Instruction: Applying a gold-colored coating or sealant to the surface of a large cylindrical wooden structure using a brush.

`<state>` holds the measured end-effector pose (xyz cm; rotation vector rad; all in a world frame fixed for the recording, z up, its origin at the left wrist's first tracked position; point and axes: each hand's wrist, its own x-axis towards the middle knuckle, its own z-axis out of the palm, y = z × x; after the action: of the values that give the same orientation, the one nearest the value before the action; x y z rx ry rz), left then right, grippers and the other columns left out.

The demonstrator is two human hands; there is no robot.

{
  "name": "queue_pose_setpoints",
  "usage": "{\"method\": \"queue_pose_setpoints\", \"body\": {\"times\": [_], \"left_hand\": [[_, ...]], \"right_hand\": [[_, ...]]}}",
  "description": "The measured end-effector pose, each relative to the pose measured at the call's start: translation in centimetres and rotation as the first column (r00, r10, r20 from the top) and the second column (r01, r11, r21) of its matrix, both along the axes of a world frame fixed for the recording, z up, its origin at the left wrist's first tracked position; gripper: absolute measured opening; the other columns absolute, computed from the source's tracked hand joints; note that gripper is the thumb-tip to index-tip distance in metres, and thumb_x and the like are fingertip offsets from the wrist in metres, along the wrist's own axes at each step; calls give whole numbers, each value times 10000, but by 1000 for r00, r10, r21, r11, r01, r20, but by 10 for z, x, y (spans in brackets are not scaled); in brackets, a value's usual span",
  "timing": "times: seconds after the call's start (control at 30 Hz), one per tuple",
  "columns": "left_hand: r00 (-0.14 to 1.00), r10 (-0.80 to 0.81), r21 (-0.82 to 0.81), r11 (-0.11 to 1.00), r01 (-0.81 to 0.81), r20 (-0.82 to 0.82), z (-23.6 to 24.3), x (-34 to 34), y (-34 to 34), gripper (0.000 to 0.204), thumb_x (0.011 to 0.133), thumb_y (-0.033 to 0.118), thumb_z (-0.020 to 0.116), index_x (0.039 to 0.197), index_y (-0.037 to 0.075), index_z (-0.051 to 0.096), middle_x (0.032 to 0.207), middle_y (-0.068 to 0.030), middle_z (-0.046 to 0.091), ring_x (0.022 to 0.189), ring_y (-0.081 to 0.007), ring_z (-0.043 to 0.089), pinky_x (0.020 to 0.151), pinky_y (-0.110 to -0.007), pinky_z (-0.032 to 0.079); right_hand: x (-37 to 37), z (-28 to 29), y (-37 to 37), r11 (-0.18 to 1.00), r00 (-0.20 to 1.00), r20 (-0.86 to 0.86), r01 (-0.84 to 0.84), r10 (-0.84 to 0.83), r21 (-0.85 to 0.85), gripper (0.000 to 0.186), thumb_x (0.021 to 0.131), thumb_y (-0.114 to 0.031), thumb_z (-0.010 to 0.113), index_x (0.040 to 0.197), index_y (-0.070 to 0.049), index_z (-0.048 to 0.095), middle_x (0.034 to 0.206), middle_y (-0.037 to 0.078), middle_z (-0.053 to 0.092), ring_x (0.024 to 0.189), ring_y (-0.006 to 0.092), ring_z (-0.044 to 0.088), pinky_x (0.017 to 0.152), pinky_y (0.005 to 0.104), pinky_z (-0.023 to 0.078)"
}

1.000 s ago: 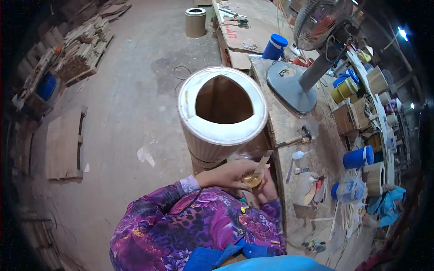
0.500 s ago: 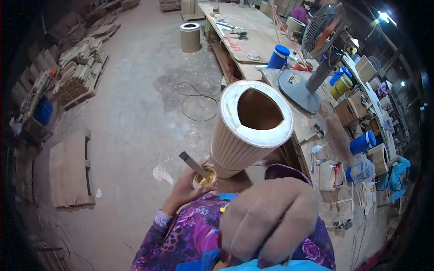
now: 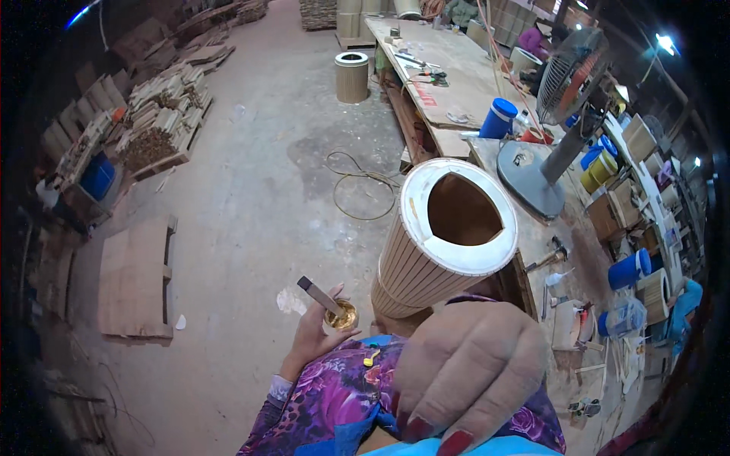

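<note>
Left hand (image 3: 313, 334): it is curling around a small round tin of golden stuff (image 3: 340, 315), gripping it from below and the side, fingers up along its wall.
Stick (image 3: 319, 295): a short flat wooden stick is standing slanted in the tin, its dark end pointing up and to the left, its lower end sitting in the golden stuff.
Right hand (image 3: 464, 372): it is hanging very close to the camera, back of the hand showing, fingers bent down and loosely curled; I cannot tell whether it is holding anything. Its nails are painted red.
Slatted cylinder (image 3: 437, 243): a tall tube of thin wooden slats with a white rim is leaning toward the workbench, its open top facing up and right; its foot is sitting just beside the tin, between the two hands.
Clothing: a purple patterned sleeve (image 3: 327, 403) is covering the left arm.
Workbench (image 3: 456, 91): it is running along the right side, from the far end toward the near edge.
On the workbench: a standing fan (image 3: 555, 129) is sitting near the middle of its edge, a blue jug (image 3: 499, 118) just behind the fan's base, and a hammer (image 3: 549, 257) is lying near the cylinder's rim.
Floor (image 3: 251, 190): a second, shorter slatted cylinder (image 3: 351, 77) is standing by the far end of the workbench, a loop of cable (image 3: 363, 186) is lying beside the workbench, and a wooden pallet (image 3: 137, 277) is lying to the left.
</note>
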<state>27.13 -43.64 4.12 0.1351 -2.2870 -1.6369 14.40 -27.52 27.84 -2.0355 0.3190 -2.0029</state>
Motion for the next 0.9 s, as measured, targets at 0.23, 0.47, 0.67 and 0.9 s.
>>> {"method": "queue_pose_setpoints", "body": {"times": [0.23,0.47,0.67,0.9], "left_hand": [[967,-175,11,984,176,186,14,-74,2,837,709,178,840,1400,16,395,1181,-120,605,1111,-201,568,980,-344,429],[923,-384,-103,917,385,27,27,-147,1,852,695,131,844,1405,24,384,1225,-120,580,1123,-209,566,983,-354,431],[863,-505,-47,863,503,-26,16,-193,-28,880,688,120,846,1415,14,361,1240,-113,574,1136,-208,554,989,-364,423],[832,-550,66,830,554,-70,34,-226,-92,932,696,156,843,1438,-8,302,1215,-135,587,1118,-222,570,964,-358,437]], "right_hand": [[-48,1,41,954,953,-69,292,-296,-66,303,882,-199,638,989,84,647,913,246,635,743,313,638,619,364,541],[-77,-31,53,922,919,-68,388,-387,-7,174,862,-59,585,880,105,640,893,268,626,656,316,630,570,380,532],[-72,-55,27,974,972,-233,73,-21,215,240,963,-144,474,982,76,567,973,260,586,853,372,599,728,483,508],[-77,-43,-53,767,1000,-19,-5,22,642,222,943,-157,537,1015,46,587,966,231,602,861,357,608,755,449,509]]}}
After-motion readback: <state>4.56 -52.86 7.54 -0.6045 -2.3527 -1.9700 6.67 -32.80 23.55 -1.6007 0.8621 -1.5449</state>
